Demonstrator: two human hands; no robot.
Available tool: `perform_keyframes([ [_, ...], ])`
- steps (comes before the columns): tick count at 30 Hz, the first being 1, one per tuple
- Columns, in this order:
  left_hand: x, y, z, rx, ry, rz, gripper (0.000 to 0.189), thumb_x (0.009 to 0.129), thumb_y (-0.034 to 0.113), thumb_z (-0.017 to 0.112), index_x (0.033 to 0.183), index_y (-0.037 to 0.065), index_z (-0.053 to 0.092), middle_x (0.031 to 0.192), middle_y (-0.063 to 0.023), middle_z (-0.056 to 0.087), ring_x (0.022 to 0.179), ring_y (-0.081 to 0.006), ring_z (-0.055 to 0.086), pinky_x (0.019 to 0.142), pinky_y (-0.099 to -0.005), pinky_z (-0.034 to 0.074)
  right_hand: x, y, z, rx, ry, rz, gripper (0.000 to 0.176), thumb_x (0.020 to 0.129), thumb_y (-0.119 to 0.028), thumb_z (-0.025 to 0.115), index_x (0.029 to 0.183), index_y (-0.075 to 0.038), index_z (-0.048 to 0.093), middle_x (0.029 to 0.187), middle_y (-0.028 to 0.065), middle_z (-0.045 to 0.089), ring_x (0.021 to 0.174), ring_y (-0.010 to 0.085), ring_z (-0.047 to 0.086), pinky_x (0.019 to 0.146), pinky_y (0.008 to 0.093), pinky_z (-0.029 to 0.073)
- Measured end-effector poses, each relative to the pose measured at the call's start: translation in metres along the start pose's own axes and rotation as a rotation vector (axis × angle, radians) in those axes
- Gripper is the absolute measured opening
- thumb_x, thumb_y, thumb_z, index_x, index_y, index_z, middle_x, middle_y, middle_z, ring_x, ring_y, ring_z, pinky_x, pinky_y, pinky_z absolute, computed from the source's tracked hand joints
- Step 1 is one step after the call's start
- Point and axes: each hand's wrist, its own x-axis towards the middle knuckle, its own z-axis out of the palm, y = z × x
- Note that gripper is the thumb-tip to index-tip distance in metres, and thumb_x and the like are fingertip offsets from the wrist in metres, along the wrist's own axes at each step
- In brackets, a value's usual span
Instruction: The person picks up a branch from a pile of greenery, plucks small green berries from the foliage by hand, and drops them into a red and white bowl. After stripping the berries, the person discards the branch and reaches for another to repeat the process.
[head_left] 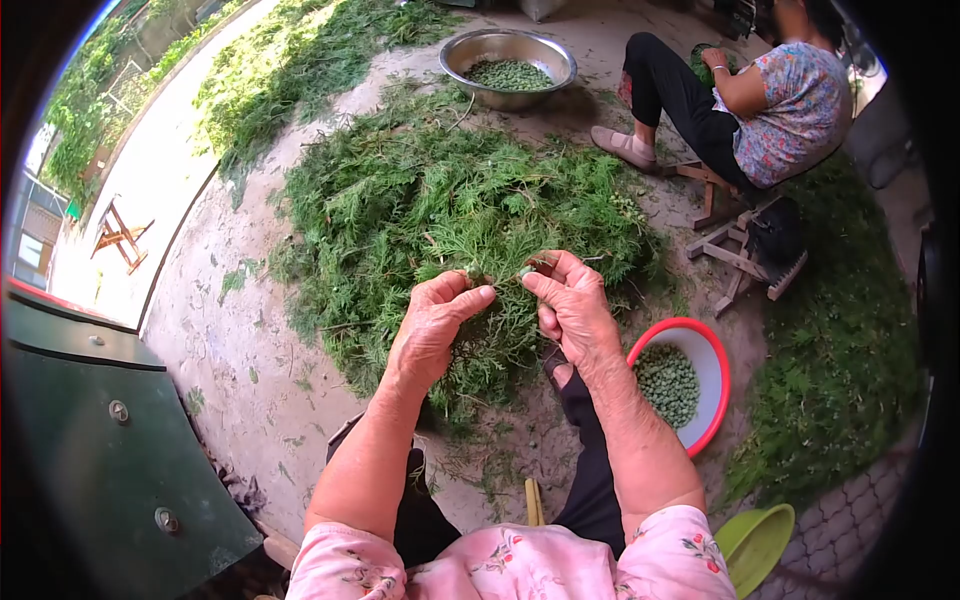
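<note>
My left hand [438, 310] is closed in a pinch on a leafy evergreen sprig [492, 282], its fronds hanging between my two hands. A small pale green cone [527, 271] sits between the thumb and forefinger of my right hand [572, 305]. Both hands are held over a large heap of cut evergreen branches [400, 200] on the ground, and the sprig partly blends into it. To the right of my right forearm stands a red-rimmed white basin [712, 385] with many small green cones [668, 385] in it.
A metal basin [465, 50] with more green cones stands beyond the heap. At the upper right, a seated person [795, 110] holds greenery. Wooden folding stools [735, 250] stand beside that person. A yellow-green bowl [755, 550] lies lower right; a green metal panel [110, 450] is left.
</note>
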Motion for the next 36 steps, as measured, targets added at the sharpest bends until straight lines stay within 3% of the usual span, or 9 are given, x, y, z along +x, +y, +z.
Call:
perform_keyframes([
  [7, 0.002, -0.007, 0.008, -0.147, 0.048, -0.017, 0.003, 0.078, 0.001, 0.063, 0.076, 0.003, 0.062, 0.071, 0.0020, 0.059, 0.060, -0.0051, 0.051, 0.055, -0.0217, 0.041, -0.003, 0.009, 0.012, 0.100, 0.140, -0.020, 0.012, 0.084, -0.006, 0.060, 0.094, -0.005, 0.055, 0.078, -0.0008, 0.055, 0.040, 0.0014, 0.038, 0.032, 0.0166, 0.026],
  [11, 0.009, -0.021, -0.006, -0.112, 0.006, -0.009, 0.007, 0.079, 0.001, 0.062, 0.086, 0.000, 0.062, 0.078, -0.0036, 0.063, 0.067, -0.0105, 0.060, 0.063, -0.0243, 0.050, 0.012, 0.016, -0.006, 0.430, 0.204, -0.079, 0.007, 0.087, -0.009, 0.057, 0.092, -0.007, 0.054, 0.082, 0.0016, 0.056, 0.045, 0.0051, 0.039, 0.038, 0.0200, 0.030],
  [17, 0.007, -0.021, -0.007, 0.108, 0.071, 0.132, 0.006, 0.079, 0.004, 0.064, 0.074, 0.003, 0.062, 0.069, 0.0029, 0.059, 0.061, -0.0043, 0.051, 0.056, -0.0211, 0.043, 0.007, -0.017, -0.015, 0.572, -0.009, -0.110, 0.008, 0.086, -0.006, 0.054, 0.094, -0.006, 0.053, 0.093, 0.0093, 0.059, 0.049, 0.0089, 0.043, 0.042, 0.0215, 0.033],
  [21, 0.004, -0.017, -0.001, 0.283, 0.114, 0.162, 0.018, 0.079, 0.008, 0.066, 0.064, 0.005, 0.056, 0.063, 0.0083, 0.051, 0.058, -0.0009, 0.040, 0.051, -0.0206, 0.034, 0.003, -0.017, -0.011, 0.375, -0.171, -0.120, 0.011, 0.082, -0.007, 0.061, 0.093, -0.003, 0.059, 0.083, 0.0064, 0.060, 0.050, 0.0085, 0.048, 0.043, 0.0206, 0.036],
  [23, 0.001, -0.013, 0.002, 0.363, 0.117, 0.173, 0.021, 0.080, 0.009, 0.066, 0.062, 0.005, 0.055, 0.061, 0.0094, 0.047, 0.057, -0.0007, 0.037, 0.050, -0.0208, 0.031, -0.004, -0.016, 0.004, -0.402, -0.072, -0.266, 0.013, 0.081, -0.006, 0.063, 0.093, -0.003, 0.064, 0.082, 0.0034, 0.059, 0.055, 0.0096, 0.050, 0.049, 0.0225, 0.041],
  [25, -0.001, -0.011, 0.004, 0.449, 0.109, 0.192, 0.024, 0.080, 0.011, 0.066, 0.062, 0.006, 0.053, 0.059, 0.0103, 0.041, 0.057, -0.0014, 0.032, 0.049, -0.0218, 0.027, -0.004, -0.011, 0.011, -0.737, -0.095, -0.545, 0.022, 0.076, -0.002, 0.065, 0.098, -0.007, 0.065, 0.076, 0.0048, 0.055, 0.069, 0.0143, 0.053, 0.063, 0.0269, 0.044],
  [31, 0.002, -0.020, 0.001, 0.459, 0.076, 0.249, 0.023, 0.082, 0.015, 0.066, 0.065, 0.003, 0.055, 0.059, 0.0105, 0.039, 0.058, -0.0018, 0.031, 0.049, -0.0223, 0.026, -0.002, -0.001, 0.017, -0.885, -0.166, -0.702, 0.025, 0.075, 0.001, 0.064, 0.099, -0.005, 0.064, 0.077, 0.0075, 0.054, 0.068, 0.0194, 0.055, 0.063, 0.0286, 0.045],
  [34, -0.002, -0.014, 0.005, 0.441, 0.075, 0.239, 0.020, 0.081, 0.014, 0.066, 0.068, 0.001, 0.058, 0.061, 0.0090, 0.044, 0.059, -0.0024, 0.035, 0.050, -0.0220, 0.028, 0.000, 0.007, 0.018, -0.825, -0.117, -0.682, 0.020, 0.076, -0.001, 0.063, 0.095, -0.003, 0.064, 0.076, 0.0081, 0.054, 0.069, 0.0190, 0.056, 0.064, 0.0294, 0.046],
  [36, -0.002, -0.013, 0.005, 0.392, 0.072, 0.243, 0.018, 0.080, 0.014, 0.066, 0.071, 0.000, 0.059, 0.062, 0.0078, 0.047, 0.060, -0.0029, 0.037, 0.052, -0.0223, 0.030, 0.001, 0.010, 0.018, -0.669, -0.098, -0.536, 0.012, 0.081, -0.004, 0.061, 0.092, 0.000, 0.062, 0.076, 0.0053, 0.055, 0.063, 0.0140, 0.055, 0.053, 0.0265, 0.044],
])
